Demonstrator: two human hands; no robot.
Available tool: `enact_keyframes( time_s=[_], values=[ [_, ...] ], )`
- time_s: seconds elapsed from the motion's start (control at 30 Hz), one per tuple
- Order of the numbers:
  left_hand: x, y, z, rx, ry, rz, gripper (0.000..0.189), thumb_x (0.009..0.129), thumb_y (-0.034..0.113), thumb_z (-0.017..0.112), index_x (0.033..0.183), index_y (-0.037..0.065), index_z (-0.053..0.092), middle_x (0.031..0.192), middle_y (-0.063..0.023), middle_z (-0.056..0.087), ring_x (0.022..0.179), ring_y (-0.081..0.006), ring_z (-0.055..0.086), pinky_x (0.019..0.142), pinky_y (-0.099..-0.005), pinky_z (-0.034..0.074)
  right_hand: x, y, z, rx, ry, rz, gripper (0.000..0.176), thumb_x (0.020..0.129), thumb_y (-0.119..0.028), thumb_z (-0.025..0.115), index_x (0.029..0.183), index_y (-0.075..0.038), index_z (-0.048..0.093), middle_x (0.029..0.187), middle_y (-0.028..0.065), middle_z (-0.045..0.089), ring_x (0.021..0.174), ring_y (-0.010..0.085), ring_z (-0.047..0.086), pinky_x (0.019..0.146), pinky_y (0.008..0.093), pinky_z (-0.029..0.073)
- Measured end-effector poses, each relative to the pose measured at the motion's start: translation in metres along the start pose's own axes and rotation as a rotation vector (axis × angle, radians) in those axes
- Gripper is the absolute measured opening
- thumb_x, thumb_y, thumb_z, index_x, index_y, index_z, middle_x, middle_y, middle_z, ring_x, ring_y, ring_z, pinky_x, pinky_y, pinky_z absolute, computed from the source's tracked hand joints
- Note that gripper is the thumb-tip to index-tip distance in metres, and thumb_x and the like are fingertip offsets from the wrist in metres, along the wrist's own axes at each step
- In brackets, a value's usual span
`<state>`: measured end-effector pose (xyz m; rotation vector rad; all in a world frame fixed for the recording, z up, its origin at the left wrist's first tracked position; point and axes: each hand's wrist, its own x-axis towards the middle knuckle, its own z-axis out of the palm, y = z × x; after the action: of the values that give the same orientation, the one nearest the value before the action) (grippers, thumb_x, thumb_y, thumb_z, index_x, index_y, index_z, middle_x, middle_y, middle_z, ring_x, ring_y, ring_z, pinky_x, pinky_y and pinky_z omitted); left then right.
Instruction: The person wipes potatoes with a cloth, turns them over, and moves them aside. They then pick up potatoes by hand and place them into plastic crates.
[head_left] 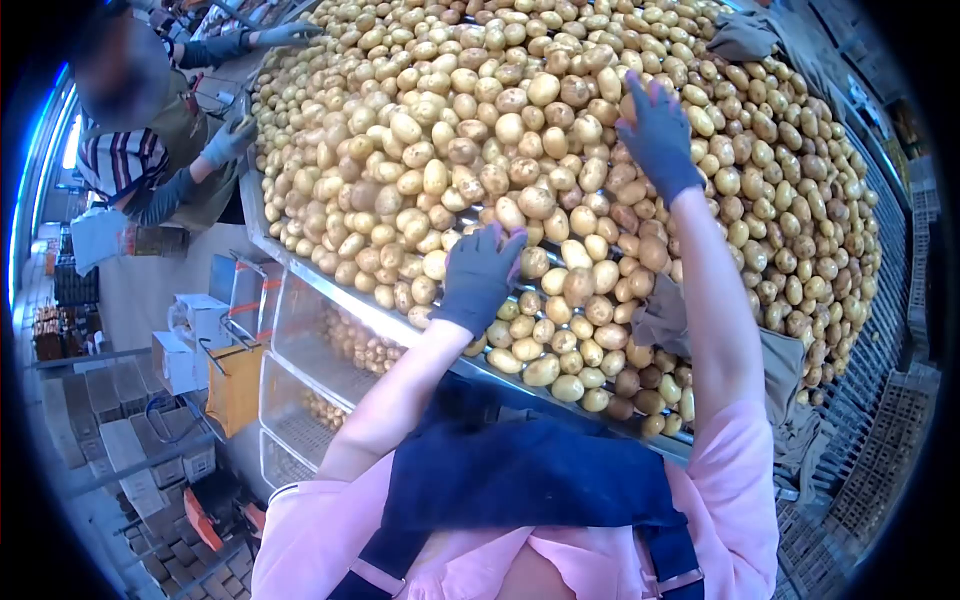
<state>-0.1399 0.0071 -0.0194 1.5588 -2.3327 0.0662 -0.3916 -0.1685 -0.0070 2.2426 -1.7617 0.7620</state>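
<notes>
- Potatoes (450, 120) lie heaped across a wide sorting table (300, 268) in the head view, and both of the person's gloved hands are on the pile.
- Left hand (480, 275): back up, resting on the potatoes close to the table's near rim, fingers bent down over them. I cannot tell whether it has closed on one.
- Right hand (658, 135): further up the heap and well apart from the left, fingers spread and laid flat on the potatoes, grasping nothing.
- Potatoes touch both palms and surround each hand on every side.
- Grey cloth (655, 318) lies on the pile just beside the right forearm.
- Clear bins (310, 335) holding a few potatoes sit under the rim, below the left hand.
- Far beyond the left hand, a co-worker's gloved hand (228, 140) rests at the table's edge.
</notes>
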Motion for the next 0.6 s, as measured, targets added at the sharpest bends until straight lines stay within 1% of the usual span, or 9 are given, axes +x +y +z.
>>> enact_keyframes(
  time_s=[0.07,0.17,0.23,0.3,0.43,0.5,0.53,0.57,0.6],
  values=[
    [0.006,0.003,0.006,-0.030,-0.041,-0.049,0.021,0.078,0.022,0.063,0.098,0.018,0.059,0.094,-0.0158,0.053,0.080,-0.0326,0.057,0.067,-0.0410,0.047,-0.007,-0.021,-0.021,0.155,-0.003,-0.227,0.036,0.079,-0.014,0.057,0.115,-0.012,0.055,0.099,0.0081,0.056,0.095,0.0291,0.053,0.082,0.0398,0.046],
    [0.019,0.002,0.017,-0.090,-0.108,-0.117,0.021,0.077,0.021,0.064,0.098,0.019,0.060,0.087,-0.0163,0.051,0.078,-0.0334,0.056,0.063,-0.0437,0.046,-0.021,-0.072,-0.015,0.443,-0.279,-0.314,0.029,0.084,-0.006,0.048,0.110,-0.011,0.059,0.107,0.0089,0.062,0.098,0.0263,0.060,0.081,0.0366,0.050],
    [0.018,-0.004,0.024,-0.108,-0.163,-0.182,0.022,0.077,0.018,0.063,0.100,0.019,0.061,0.087,-0.0164,0.052,0.078,-0.0341,0.057,0.063,-0.0427,0.046,-0.021,-0.110,-0.007,0.355,-0.315,-0.429,0.030,0.084,-0.008,0.049,0.111,-0.015,0.059,0.109,0.0085,0.062,0.097,0.0264,0.061,0.080,0.0357,0.050],
    [0.019,-0.008,0.018,-0.107,-0.237,-0.223,0.024,0.078,0.017,0.062,0.102,0.017,0.061,0.089,-0.0151,0.053,0.079,-0.0331,0.057,0.064,-0.0412,0.047,-0.023,-0.140,0.003,0.235,-0.597,-0.308,0.030,0.084,-0.010,0.050,0.113,-0.016,0.058,0.109,0.0094,0.062,0.096,0.0274,0.061,0.080,0.0367,0.050],
    [0.002,-0.007,-0.019,-0.278,-0.315,-0.150,0.029,0.079,0.013,0.065,0.107,0.011,0.061,0.096,-0.0110,0.056,0.086,-0.0277,0.057,0.073,-0.0358,0.048,-0.042,-0.146,0.000,0.162,-0.498,-0.267,0.026,0.086,-0.015,0.053,0.111,-0.010,0.057,0.096,0.0117,0.063,0.092,0.0277,0.061,0.076,0.0392,0.050],
    [-0.006,-0.011,-0.031,-0.732,-0.153,-0.311,0.035,0.082,0.016,0.067,0.116,0.013,0.059,0.104,-0.0083,0.057,0.095,-0.0219,0.057,0.082,-0.0301,0.047,-0.063,-0.116,0.000,0.593,-0.477,-0.181,0.033,0.084,-0.020,0.059,0.114,-0.007,0.056,0.098,0.0148,0.062,0.091,0.0319,0.060,0.078,0.0409,0.049],
    [-0.011,-0.012,-0.038,-0.777,-0.003,-0.297,0.035,0.086,0.018,0.064,0.119,0.012,0.057,0.099,-0.0075,0.060,0.084,-0.0191,0.058,0.077,-0.0301,0.048,-0.077,-0.106,-0.014,0.589,-0.469,-0.204,0.038,0.082,-0.023,0.061,0.116,-0.006,0.056,0.101,0.0163,0.062,0.091,0.0344,0.059,0.080,0.0419,0.047],
    [-0.016,-0.012,-0.047,-1.416,-0.118,-0.705,0.036,0.090,0.021,0.060,0.122,0.007,0.052,0.101,-0.0061,0.061,0.083,-0.0176,0.059,0.074,-0.0274,0.048,-0.087,-0.099,-0.018,0.661,-0.505,-0.159,0.037,0.083,-0.023,0.062,0.115,-0.005,0.057,0.101,0.0156,0.062,0.090,0.0345,0.059,0.079,0.0416,0.047],
    [-0.022,-0.018,-0.056,-1.538,-0.065,-0.749,0.036,0.091,0.027,0.057,0.121,0.007,0.054,0.099,-0.0064,0.061,0.087,-0.0166,0.059,0.078,-0.0277,0.048,-0.095,-0.091,-0.022,0.718,-0.482,-0.120,0.038,0.084,-0.024,0.061,0.117,-0.006,0.056,0.103,0.0153,0.062,0.094,0.0327,0.059,0.082,0.0403,0.047]
  ],
)
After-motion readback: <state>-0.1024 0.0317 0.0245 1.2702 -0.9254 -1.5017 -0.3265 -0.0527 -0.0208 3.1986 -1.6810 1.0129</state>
